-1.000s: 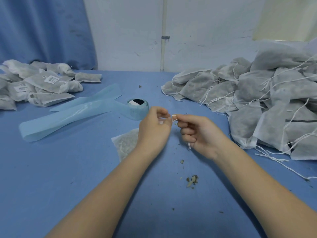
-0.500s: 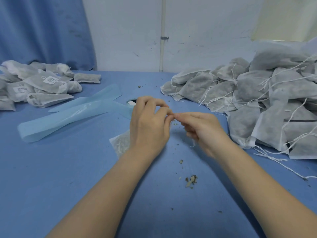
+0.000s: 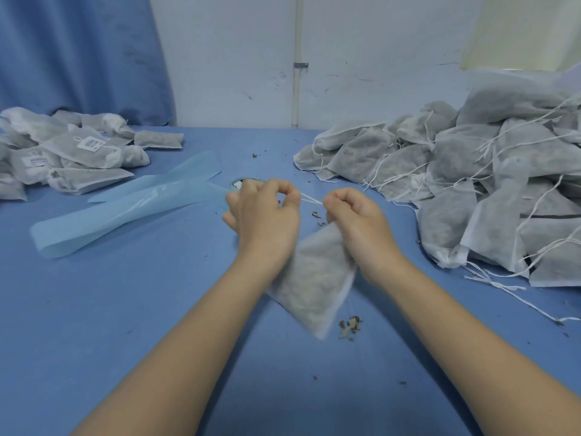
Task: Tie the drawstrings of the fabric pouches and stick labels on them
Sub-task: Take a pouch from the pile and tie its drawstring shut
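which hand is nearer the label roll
Left. The left hand is right in front of the label roll, partly covering it. The right hand is farther to the right, pulling the drawstring.

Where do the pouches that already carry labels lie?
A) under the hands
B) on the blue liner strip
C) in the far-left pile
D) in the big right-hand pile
C: white printed labels show on pouches in the far-left pile; the right-hand pile shows loose strings and no labels.
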The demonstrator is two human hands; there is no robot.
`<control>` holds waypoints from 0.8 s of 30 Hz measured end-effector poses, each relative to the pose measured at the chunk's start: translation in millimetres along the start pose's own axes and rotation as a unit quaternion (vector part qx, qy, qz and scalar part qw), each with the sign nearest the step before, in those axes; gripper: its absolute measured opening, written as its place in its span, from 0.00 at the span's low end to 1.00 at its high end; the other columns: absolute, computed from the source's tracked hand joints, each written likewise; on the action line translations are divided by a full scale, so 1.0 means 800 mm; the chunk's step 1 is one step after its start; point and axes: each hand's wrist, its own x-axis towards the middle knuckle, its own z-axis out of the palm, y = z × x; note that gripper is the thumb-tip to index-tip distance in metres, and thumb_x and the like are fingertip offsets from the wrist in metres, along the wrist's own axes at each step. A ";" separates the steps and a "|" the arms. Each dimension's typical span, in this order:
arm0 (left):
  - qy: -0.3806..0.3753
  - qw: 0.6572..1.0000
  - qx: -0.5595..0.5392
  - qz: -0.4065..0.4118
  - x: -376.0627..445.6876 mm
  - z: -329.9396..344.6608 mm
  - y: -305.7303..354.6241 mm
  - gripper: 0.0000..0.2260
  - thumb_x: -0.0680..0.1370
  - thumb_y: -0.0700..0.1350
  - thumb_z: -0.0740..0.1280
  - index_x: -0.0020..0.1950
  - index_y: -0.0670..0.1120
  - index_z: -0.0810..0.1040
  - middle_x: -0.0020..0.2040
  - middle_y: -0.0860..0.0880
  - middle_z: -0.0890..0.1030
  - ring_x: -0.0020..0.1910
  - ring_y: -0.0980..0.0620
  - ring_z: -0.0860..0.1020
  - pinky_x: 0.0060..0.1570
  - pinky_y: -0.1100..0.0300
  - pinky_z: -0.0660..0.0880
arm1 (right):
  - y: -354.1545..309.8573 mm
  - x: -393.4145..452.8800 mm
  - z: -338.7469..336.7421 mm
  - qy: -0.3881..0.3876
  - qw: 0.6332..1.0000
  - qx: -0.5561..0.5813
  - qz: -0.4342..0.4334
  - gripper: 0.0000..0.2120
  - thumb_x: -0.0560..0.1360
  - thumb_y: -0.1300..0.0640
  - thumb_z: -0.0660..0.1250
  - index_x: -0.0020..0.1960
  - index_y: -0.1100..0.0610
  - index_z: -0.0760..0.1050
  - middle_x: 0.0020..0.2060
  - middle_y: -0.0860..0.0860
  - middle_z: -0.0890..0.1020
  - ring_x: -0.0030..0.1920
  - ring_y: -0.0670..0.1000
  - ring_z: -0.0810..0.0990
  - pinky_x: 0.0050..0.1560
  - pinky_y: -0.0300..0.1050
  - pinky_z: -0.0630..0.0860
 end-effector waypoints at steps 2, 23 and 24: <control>0.025 0.999 -0.026 -0.029 0.007 -0.005 0.000 0.06 0.80 0.46 0.60 0.45 0.54 0.73 0.52 0.53 0.66 0.62 0.50 0.61 0.44 0.63 0.50 | -0.002 0.002 -0.003 -0.010 1.000 -0.006 -0.018 0.06 0.75 0.52 0.68 0.39 0.47 0.77 0.23 0.40 0.70 0.27 0.40 0.69 0.35 0.35 0.67; -0.236 0.812 -0.455 -0.280 -0.009 0.013 -0.007 0.04 0.74 0.38 0.70 0.45 0.38 0.80 0.37 0.45 0.85 0.34 0.53 0.83 0.39 0.59 0.81 | 0.002 0.017 -0.020 0.213 0.958 0.193 0.005 0.17 0.73 0.56 0.70 0.26 0.49 0.76 0.24 0.41 0.71 0.29 0.43 0.68 0.34 0.35 0.67; -0.223 0.818 -0.449 -0.282 -0.008 0.013 -0.010 0.04 0.74 0.40 0.70 0.44 0.40 0.80 0.36 0.47 0.84 0.33 0.54 0.83 0.38 0.60 0.81 | 0.001 0.015 -0.020 0.187 0.966 0.178 -0.012 0.15 0.73 0.57 0.70 0.29 0.49 0.77 0.26 0.40 0.74 0.30 0.41 0.71 0.34 0.33 0.68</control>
